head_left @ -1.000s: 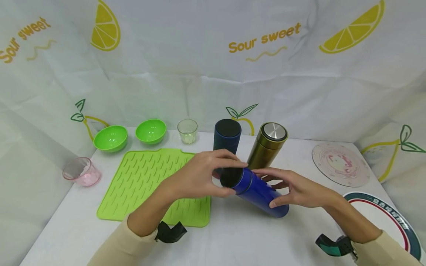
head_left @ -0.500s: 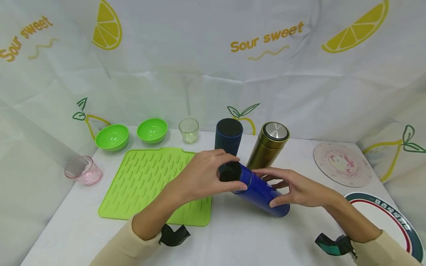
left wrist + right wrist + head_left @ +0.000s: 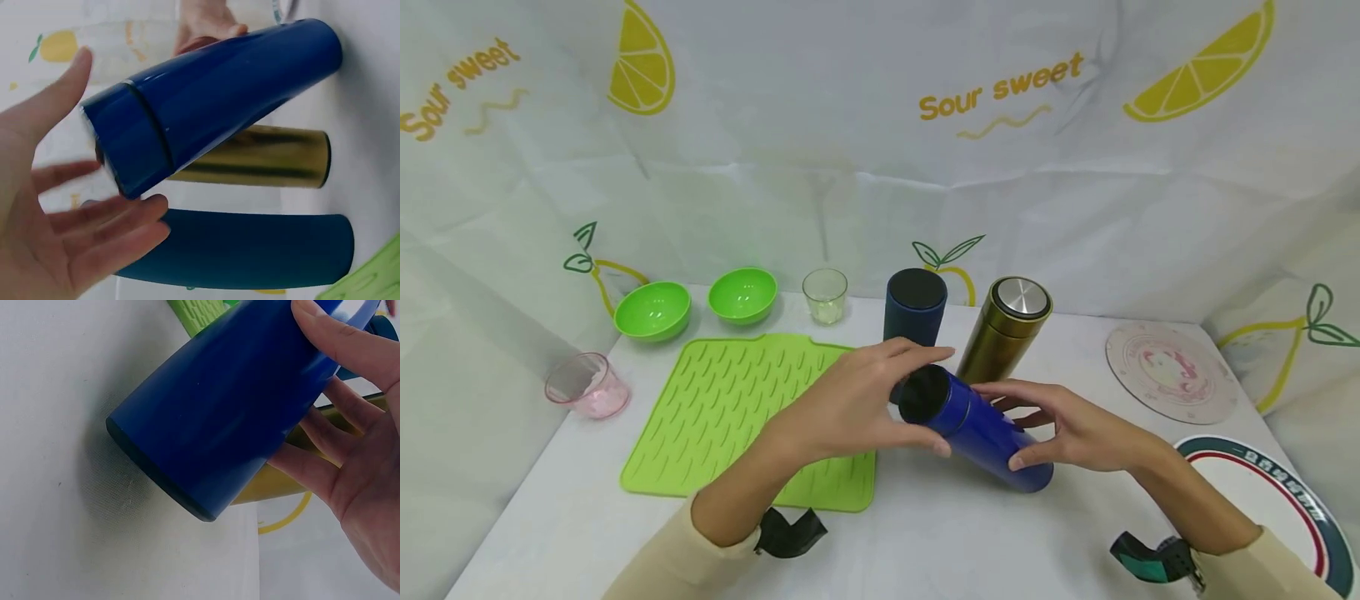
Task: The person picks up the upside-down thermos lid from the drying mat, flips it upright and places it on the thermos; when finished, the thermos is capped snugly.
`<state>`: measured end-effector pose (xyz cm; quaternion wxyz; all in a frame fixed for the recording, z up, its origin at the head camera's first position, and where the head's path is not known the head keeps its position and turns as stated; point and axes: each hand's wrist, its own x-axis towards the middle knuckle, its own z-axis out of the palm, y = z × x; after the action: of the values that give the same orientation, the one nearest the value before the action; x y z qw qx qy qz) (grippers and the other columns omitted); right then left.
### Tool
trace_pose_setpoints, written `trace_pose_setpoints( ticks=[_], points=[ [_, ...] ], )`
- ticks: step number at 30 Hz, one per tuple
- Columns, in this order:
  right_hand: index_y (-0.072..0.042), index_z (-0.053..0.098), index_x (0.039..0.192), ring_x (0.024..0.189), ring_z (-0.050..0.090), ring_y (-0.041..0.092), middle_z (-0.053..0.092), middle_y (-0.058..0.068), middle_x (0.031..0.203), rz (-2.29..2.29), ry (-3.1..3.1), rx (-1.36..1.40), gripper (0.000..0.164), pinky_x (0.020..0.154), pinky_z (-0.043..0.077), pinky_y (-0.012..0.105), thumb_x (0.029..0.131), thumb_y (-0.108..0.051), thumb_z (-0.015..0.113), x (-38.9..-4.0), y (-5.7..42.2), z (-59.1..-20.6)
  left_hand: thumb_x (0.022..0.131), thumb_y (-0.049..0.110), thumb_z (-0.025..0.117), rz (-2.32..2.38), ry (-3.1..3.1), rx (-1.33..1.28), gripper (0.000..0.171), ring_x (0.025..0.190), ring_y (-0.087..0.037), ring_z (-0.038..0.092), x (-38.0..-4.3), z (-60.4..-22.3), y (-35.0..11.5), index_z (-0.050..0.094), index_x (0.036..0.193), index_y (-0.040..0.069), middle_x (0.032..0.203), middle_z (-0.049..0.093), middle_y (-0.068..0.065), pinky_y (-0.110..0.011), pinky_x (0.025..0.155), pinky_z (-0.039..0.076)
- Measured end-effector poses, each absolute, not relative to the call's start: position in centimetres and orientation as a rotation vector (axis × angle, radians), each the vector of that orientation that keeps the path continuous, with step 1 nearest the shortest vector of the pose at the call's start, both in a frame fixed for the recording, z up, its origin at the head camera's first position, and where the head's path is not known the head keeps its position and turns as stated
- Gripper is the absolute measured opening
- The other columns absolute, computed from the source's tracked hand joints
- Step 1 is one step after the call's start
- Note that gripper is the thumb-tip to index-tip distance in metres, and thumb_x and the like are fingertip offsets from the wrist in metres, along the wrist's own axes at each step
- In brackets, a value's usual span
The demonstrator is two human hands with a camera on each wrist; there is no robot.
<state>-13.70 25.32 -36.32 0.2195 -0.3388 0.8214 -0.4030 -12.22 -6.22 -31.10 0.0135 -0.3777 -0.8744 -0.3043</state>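
A glossy blue thermos (image 3: 988, 437) with a dark-topped lid leans to the left above the white table. My right hand (image 3: 1075, 427) grips its body, thumb on the near side and fingers behind, as the right wrist view (image 3: 369, 431) also has it. Around the lid (image 3: 128, 134), my left hand (image 3: 857, 408) has its thumb and fingers spread wide. In the left wrist view the left thumb stands clear of the lid; whether the fingertips touch it I cannot tell. A dark blue bottle (image 3: 916, 312) and a gold thermos (image 3: 1000, 342) stand behind.
A green drying mat (image 3: 737, 400) lies left of the thermos. Two green bowls (image 3: 652, 312), a clear glass (image 3: 825, 297) and a pink glass (image 3: 591, 390) stand beyond and beside it. At right lie a pink round mat (image 3: 1172, 371) and a white dark-rimmed round item (image 3: 1247, 492).
The left thumb and fingers, close on the lid half a second ago, have spread apart from it. My left hand has shifted slightly; the right hand and the thermos stay nearly in place.
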Motion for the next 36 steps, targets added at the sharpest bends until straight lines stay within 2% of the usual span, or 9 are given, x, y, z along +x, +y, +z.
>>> trace_pose_setpoints(
  ticks=[4,8,12,16,22,26,29,32,36],
  points=[
    [-0.018,0.042,0.154,0.129,0.057,0.04,0.05,0.02,0.152,-1.102,2.282,-0.954,0.077,0.095,0.06,0.05,0.088,-0.023,0.081,-13.6,25.2,-36.3,0.078,0.067,0.077,-0.864,-2.849,-0.931,0.071,0.074,-0.009,0.063,-11.9,-31.2,-5.5,0.068,0.128,0.018,0.092,0.077,0.002,-0.02,0.062,0.05],
    [-0.017,0.042,0.154,0.129,0.058,0.039,0.052,0.02,0.151,-1.095,2.284,-0.967,0.077,0.094,0.061,0.049,0.087,-0.023,0.081,-13.6,25.1,-36.4,0.083,0.063,0.075,-0.87,-2.857,-0.934,0.062,0.077,-0.01,0.067,-11.9,-31.3,-5.4,0.071,0.125,0.017,0.091,0.078,0.003,-0.021,0.065,0.052],
    [-0.017,0.043,0.153,0.129,0.058,0.041,0.053,0.02,0.15,-1.09,2.3,-0.97,0.078,0.093,0.062,0.047,0.087,-0.024,0.082,-13.7,25.1,-36.5,0.084,0.051,0.08,-0.907,-2.793,-1.087,0.061,0.092,-0.011,0.072,-12.2,-31.3,-6.0,0.068,0.135,0.02,0.113,0.078,0.001,-0.022,0.076,0.055],
    [-0.016,0.045,0.152,0.129,0.058,0.043,0.055,0.021,0.149,-1.084,2.313,-0.966,0.077,0.093,0.062,0.047,0.086,-0.024,0.082,-13.7,25.2,-36.4,0.083,0.027,0.086,-1.079,-2.734,-1.291,0.055,0.116,-0.017,0.07,-12.3,-31.2,-6.5,0.068,0.135,0.023,0.139,0.066,-0.004,-0.015,0.079,0.058],
    [-0.018,0.045,0.152,0.131,0.055,0.044,0.054,0.02,0.15,-1.09,2.324,-0.95,0.075,0.094,0.061,0.046,0.087,-0.025,0.082,-13.3,25.3,-36.5,0.081,0.006,0.085,-1.228,-2.702,-1.434,0.06,0.136,-0.027,0.059,-12.4,-31.1,-6.8,0.067,0.137,0.021,0.152,0.055,-0.009,-0.016,0.084,0.06],
    [-0.019,0.045,0.152,0.131,0.056,0.044,0.053,0.021,0.151,-1.112,2.344,-0.921,0.075,0.094,0.061,0.046,0.086,-0.023,0.082,-13.1,25.4,-36.7,0.081,0.026,0.087,-1.128,-2.762,-1.295,0.072,0.123,-0.018,0.064,-12.2,-31.1,-6.6,0.057,0.147,0.022,0.147,0.059,-0.004,-0.015,0.08,0.057],
    [-0.019,0.046,0.152,0.13,0.057,0.044,0.053,0.021,0.151,-1.114,2.353,-0.919,0.075,0.094,0.061,0.046,0.087,-0.023,0.082,-13.0,25.5,-36.8,0.078,0.048,0.086,-1.021,-2.797,-1.141,0.076,0.093,-0.011,0.07,-12.0,-31.1,-6.2,0.059,0.145,0.022,0.119,0.074,0.001,-0.018,0.071,0.053],
    [-0.018,0.046,0.152,0.13,0.057,0.042,0.053,0.02,0.15,-1.106,2.345,-0.936,0.074,0.094,0.061,0.047,0.087,-0.023,0.081,-13.1,25.4,-36.7,0.078,0.06,0.081,-0.94,-2.806,-1.021,0.071,0.081,-0.01,0.071,-12.0,-31.0,-5.8,0.068,0.135,0.019,0.1,0.079,0.002,-0.02,0.068,0.052],
    [-0.016,0.046,0.152,0.131,0.056,0.042,0.054,0.019,0.15,-1.087,2.335,-0.956,0.074,0.093,0.061,0.047,0.087,-0.025,0.081,-13.3,25.0,-36.5,0.079,0.058,0.081,-0.903,-2.811,-0.951,0.064,0.091,-0.013,0.073,-12.0,-31.1,-5.6,0.073,0.127,0.016,0.107,0.08,-0.002,-0.022,0.071,0.054]
  ],
)
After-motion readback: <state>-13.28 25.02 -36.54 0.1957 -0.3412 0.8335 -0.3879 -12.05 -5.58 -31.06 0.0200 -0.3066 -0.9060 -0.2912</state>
